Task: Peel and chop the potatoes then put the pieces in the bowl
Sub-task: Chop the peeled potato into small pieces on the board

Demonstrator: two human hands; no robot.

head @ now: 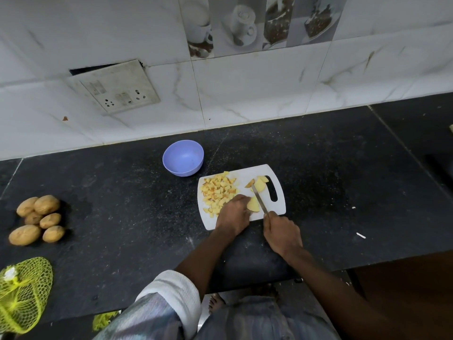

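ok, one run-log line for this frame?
step: chopping | left hand: holds potato piece on board | right hand: grips knife | bowl: empty

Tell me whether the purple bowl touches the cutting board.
Apart. The head view shows a strip of dark counter between the purple bowl and the cutting board.

both hands (pixel 234 212) (pixel 282 233) curled, gripping.

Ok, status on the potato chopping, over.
Left hand holds potato piece, right hand grips knife. Cut pieces on board, bowl empty. Nothing blocking.
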